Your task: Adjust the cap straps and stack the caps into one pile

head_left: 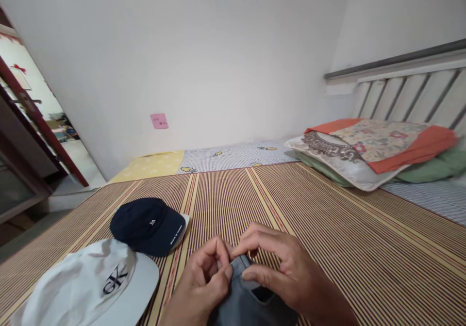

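A grey-blue cap [227, 306] is at the bottom middle, partly cut off by the frame edge, with a dark opening under its strap. My left hand [206, 275] pinches the strap's left end between thumb and fingers. My right hand [287, 268] grips the same strap just to the right, thumb on the near side and fingers over the top. The fingertips of both hands nearly meet, and they hide part of the strap. To the left lie a navy cap [145, 221] with small white lettering and a white cap [83, 280] with dark "CK" letters, touching each other.
A striped woven mat [225, 200] covers the bed. Pillows [389, 141] with orange and floral covers lie at the right, beside a slatted headboard [411, 93]. A pink note [159, 121] is stuck on the wall. An open doorway [73, 146] is at far left.
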`<state>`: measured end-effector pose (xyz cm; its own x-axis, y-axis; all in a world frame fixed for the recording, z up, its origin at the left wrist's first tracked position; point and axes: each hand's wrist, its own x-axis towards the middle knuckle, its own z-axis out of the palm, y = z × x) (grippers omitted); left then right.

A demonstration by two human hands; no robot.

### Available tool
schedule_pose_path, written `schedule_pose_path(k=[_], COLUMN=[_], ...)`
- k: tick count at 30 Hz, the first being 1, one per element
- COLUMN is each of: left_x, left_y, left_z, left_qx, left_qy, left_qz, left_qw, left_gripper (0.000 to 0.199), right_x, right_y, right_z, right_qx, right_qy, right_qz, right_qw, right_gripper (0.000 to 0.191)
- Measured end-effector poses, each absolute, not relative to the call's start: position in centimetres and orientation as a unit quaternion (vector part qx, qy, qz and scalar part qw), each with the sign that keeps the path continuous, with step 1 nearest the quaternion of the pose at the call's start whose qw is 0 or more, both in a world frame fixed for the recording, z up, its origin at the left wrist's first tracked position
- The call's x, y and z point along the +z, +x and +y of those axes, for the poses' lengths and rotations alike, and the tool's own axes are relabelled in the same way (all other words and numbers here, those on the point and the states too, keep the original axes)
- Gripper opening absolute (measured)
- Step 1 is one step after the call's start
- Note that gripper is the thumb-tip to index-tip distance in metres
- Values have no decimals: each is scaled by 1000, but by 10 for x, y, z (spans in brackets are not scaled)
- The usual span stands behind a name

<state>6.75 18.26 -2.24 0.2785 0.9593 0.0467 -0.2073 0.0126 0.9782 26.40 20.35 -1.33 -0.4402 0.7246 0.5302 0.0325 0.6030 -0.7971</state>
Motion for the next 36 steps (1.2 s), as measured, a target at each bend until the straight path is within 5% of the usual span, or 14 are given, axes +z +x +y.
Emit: schedule_pose_path(k=[13,20,25,36], left_x=[-32,-36,-35,-31], left_y=[62,68,66,63], left_z=[185,191,193,190], left_qx=[475,498,512,541], left_qy=[517,487,446,442], left_qz=[391,351,296,283], left_qw=[595,625,672,657], left_gripper=[41,47,36,27], right_x=[-14,-15,-15,-25], right_y=[256,252,260,257], right_z=[202,202,208,219], right_qx=[352,352,357,427], right_qy=[-258,-237,-268,-222], right_qz=[-782,-767,-749,-724], right_qw=[444,480,490,494], right_gripper=[26,14,37,20])
